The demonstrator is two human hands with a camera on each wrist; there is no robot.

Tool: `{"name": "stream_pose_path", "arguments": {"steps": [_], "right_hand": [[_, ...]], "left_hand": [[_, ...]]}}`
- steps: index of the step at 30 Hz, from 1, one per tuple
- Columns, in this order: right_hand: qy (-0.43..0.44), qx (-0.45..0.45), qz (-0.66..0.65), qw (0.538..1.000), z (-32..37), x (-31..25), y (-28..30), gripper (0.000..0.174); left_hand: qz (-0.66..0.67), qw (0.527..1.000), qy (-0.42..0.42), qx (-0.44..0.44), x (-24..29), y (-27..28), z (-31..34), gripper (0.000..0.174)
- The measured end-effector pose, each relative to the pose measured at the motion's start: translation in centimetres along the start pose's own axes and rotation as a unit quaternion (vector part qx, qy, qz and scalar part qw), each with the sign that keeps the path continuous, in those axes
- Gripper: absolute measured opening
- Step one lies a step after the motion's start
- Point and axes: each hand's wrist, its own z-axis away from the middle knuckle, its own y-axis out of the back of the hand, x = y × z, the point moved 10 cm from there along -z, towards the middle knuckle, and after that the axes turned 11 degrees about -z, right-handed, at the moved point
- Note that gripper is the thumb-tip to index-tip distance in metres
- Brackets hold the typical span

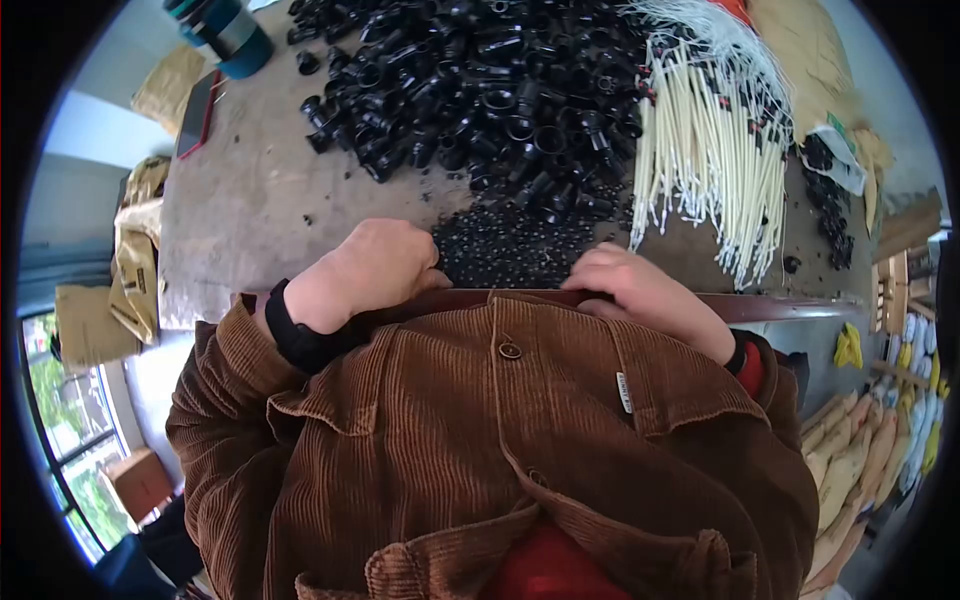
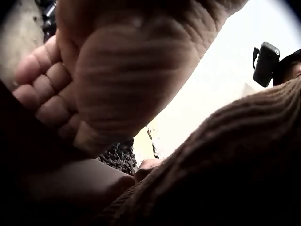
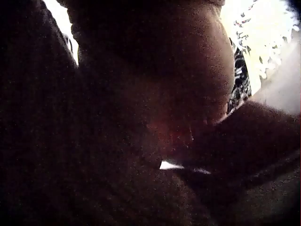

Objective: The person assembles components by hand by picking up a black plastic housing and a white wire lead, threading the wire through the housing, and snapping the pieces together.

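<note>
My left hand rests at the near edge of the table, knuckles up and wrist bent. Its loosely bent fingers and palm show in the left wrist view, with no object in them. On the other side my right hand lies at the same edge, its fingers bent and its thumb low near the jacket. The right wrist view is dark and hides most of that hand. Between the hands spreads a layer of small black pieces. Behind it rises a heap of black plastic fittings.
A bundle of pale thin rods with white strings lies right of the heap. A dark red-edged phone and a teal cup are at the table's far left. More black parts and a plastic bag sit at the right edge.
</note>
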Motion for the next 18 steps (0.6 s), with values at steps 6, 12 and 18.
{"name": "stream_pose_path", "arguments": {"steps": [6,12,18], "right_hand": [[0.322,0.177,-0.082,0.926,-0.5,-5.2,3.1,0.039],[0.180,0.185,-0.205,0.944,0.5,-3.0,5.7,0.037],[0.268,0.020,-0.191,0.944,-1.6,-4.6,1.0,0.040]], "left_hand": [[0.061,0.993,-0.041,0.088,2.7,2.1,-3.3,0.020],[0.184,0.957,0.035,0.222,-1.4,5.5,-0.3,0.017],[0.257,0.950,-0.140,0.114,3.2,1.9,0.9,0.012]]}}
